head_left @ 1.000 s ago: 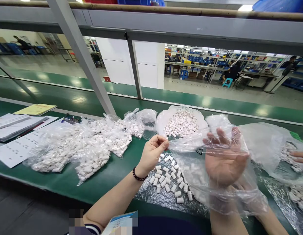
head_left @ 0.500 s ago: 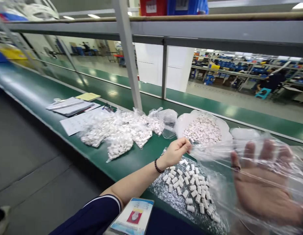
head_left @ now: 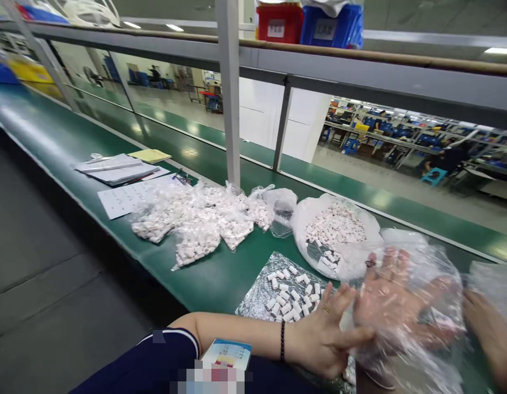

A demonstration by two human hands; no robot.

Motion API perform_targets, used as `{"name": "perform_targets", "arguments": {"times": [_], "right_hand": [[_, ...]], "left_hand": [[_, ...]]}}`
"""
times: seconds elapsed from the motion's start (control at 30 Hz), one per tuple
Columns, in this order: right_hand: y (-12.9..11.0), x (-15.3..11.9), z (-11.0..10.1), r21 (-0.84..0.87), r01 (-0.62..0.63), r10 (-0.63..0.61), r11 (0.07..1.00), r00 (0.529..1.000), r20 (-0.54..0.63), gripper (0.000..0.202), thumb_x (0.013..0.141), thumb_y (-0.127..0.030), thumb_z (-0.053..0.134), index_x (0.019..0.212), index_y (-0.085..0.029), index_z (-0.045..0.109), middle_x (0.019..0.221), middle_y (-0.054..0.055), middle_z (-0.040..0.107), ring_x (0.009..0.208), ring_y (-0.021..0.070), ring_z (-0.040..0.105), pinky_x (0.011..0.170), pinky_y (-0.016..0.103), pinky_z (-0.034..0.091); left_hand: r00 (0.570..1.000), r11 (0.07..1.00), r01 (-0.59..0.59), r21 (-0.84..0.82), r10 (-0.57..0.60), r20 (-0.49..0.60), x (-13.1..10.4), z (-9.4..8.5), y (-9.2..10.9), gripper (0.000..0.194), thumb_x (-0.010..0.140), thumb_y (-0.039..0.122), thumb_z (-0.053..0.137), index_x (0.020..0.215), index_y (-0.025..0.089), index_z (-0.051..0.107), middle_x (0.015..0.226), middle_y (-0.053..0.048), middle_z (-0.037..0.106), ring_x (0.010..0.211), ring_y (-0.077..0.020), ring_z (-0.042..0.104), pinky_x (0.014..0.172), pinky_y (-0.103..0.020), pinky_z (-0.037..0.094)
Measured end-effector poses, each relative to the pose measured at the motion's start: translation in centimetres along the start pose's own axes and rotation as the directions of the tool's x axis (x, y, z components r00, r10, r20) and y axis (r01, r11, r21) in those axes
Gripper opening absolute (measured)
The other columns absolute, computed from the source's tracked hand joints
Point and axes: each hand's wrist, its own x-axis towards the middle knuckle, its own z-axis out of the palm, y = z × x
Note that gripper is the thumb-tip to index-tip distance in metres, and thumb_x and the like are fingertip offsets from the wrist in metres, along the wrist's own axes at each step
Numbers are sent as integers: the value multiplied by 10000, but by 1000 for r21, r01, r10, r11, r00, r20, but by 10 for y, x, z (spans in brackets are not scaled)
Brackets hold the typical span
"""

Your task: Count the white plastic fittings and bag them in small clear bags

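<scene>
My left hand (head_left: pixel 322 334), wearing a dark bead bracelet, has its fingers spread at the near left side of a clear plastic bag (head_left: pixel 421 355). Inside that bag is my right hand (head_left: pixel 401 301), with its fingers apart behind the film. Small white cylindrical pieces (head_left: pixel 286 308) lie loose on a shiny silvery sheet (head_left: pixel 253 295), partly covered by my left hand and forearm. Beyond my hands, a round, whitish container (head_left: pixel 304 219) holds many similar pieces. To the left rest several filled clear bags (head_left: pixel 198 243).
Papers (head_left: pixel 120 200), a clipboard and a yellow pad (head_left: pixel 150 155) lie on the green bench (head_left: pixel 196 290) at left. A grey post (head_left: pixel 231 98) rises behind the bags. More clear plastic (head_left: pixel 491 284) sits at the far right. A person is seated in the right background.
My left hand has moved right and nearer, from a pinch on the plastic's edge to spread fingers. The bag now bunches around my right hand, which sits farther left in view. The view has shifted slightly.
</scene>
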Motion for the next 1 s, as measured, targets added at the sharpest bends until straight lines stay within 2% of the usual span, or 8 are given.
{"name": "perform_targets", "arguments": {"times": [0.27, 0.4, 0.47, 0.53, 0.6, 0.7, 0.83, 1.0], "right_hand": [[24, -8, 7, 47, 52, -59, 998, 986, 159, 625, 901, -581, -7, 1487, -476, -196, 1623, -2, 205, 1465, 281, 261, 1071, 641, 399], [40, -10, -1, -232, 53, 39, 971, 926, 375, 678, 942, -600, 308, 1549, -398, 83, 1577, 77, 324, 1420, 354, 358, 1084, 638, 397], [38, -15, -2, -351, 84, 119, 932, 846, 519, 670, 904, -564, 512, 1507, -345, 318, 1518, 80, 427, 1409, 383, 367, 1124, 637, 345], [32, -18, -1, -408, 177, 158, 896, 731, 664, 742, 875, -513, 612, 1520, -325, 297, 1551, 72, 376, 1449, 368, 294, 1158, 614, 302], [25, -17, -1, -393, 210, 150, 895, 689, 709, 847, 892, -489, 606, 1562, -338, 109, 1623, 66, 204, 1488, 332, 200, 1160, 594, 311], [22, -12, -3, -320, 123, 106, 939, 785, 610, 867, 927, -490, 547, 1540, -417, -63, 1652, -5, -16, 1509, 293, 124, 1122, 563, 389], [19, -11, -4, -231, 111, 46, 966, 812, 582, 814, 899, -571, 546, 1538, -438, 60, 1647, -58, 50, 1500, 290, 170, 1089, 532, 447], [-5, -13, -10, -90, 44, 51, 995, 550, 833, 575, 927, -365, 584, 1465, -383, 384, 1332, 6, 620, 1230, 267, 592, 999, 486, 544]], "left_hand": [[950, 998, -51, -46, 35, -310, 2, 2, -27, 869, 696, 277, 691, 1465, 467, 334, 1642, -9, 93, 1475, -450, 149, 1146, -636, 255], [869, 996, 66, -60, -86, -488, 15, -48, -41, 711, 917, 159, 408, 1544, 383, 159, 1645, -37, 64, 1514, -341, 69, 1177, -631, 223], [786, 994, 109, 17, -76, -613, 22, -79, -47, 611, 929, 99, 378, 1484, 353, 349, 1584, -48, 273, 1476, -303, 247, 1167, -593, 300], [750, 988, 147, 46, -82, -656, 21, -106, -50, 519, 932, 54, 357, 1340, 316, 541, 1519, -54, 372, 1411, -276, 373, 1119, -536, 404], [774, 985, 151, 78, -69, -629, 12, -124, -50, 452, 937, 52, 372, 1232, 294, 614, 1402, -69, 492, 1279, -231, 515, 1001, -443, 526], [861, 984, 122, 131, -39, -506, -7, -138, -45, 340, 948, 107, 430, 1087, 296, 675, 1300, -67, 566, 1146, -194, 576, 851, -357, 584], [949, 963, 171, 210, -104, -297, -19, -155, -36, 230, 952, 203, 509, 948, 268, 729, 1359, -34, 568, 1234, -231, 531, 988, -455, 522], [912, 847, 364, 386, -241, -332, -43, -208, -13, 435, 906, 33, 412, 1260, 170, 626, 1310, -74, 631, 1134, -201, 626, 967, -407, 543]]}}
